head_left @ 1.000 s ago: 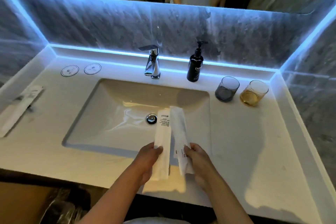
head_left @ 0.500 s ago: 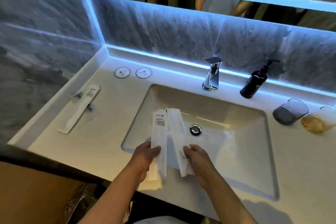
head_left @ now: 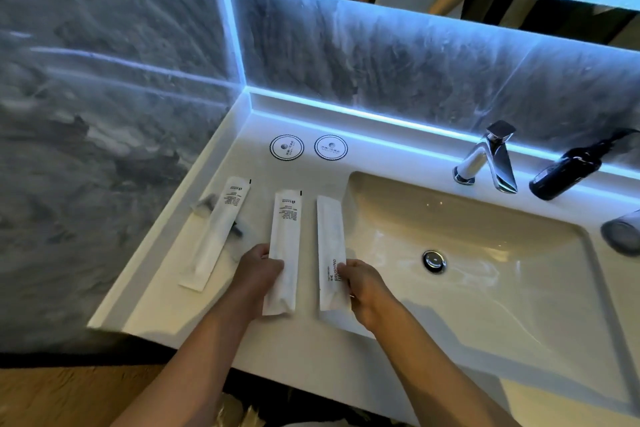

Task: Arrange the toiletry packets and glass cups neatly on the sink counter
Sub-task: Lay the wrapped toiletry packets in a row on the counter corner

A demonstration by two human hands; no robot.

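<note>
On the white sink counter point(head_left: 304, 350), left of the basin, three long white toiletry packets lie side by side. My left hand point(head_left: 258, 269) grips the lower part of the middle packet point(head_left: 284, 246). My right hand point(head_left: 360, 284) pinches the right packet point(head_left: 330, 246), printed "BRUSHING", which lies along the basin's left rim. A third packet point(head_left: 220, 232) rests loose further left, slightly tilted, on top of a small dark item. One grey glass cup point(head_left: 621, 236) shows partly at the right edge; any other cup is out of view.
Two round printed coasters point(head_left: 286, 147) point(head_left: 330, 147) sit at the back of the counter. A chrome faucet point(head_left: 491, 159) and a black pump bottle point(head_left: 568, 172) stand behind the basin point(head_left: 467, 253). Marble walls close in the left and back.
Both hands have carried the two packets from over the basin leftward to the counter beside the loose packet. The view has swung left, pushing the cups to the right edge.
</note>
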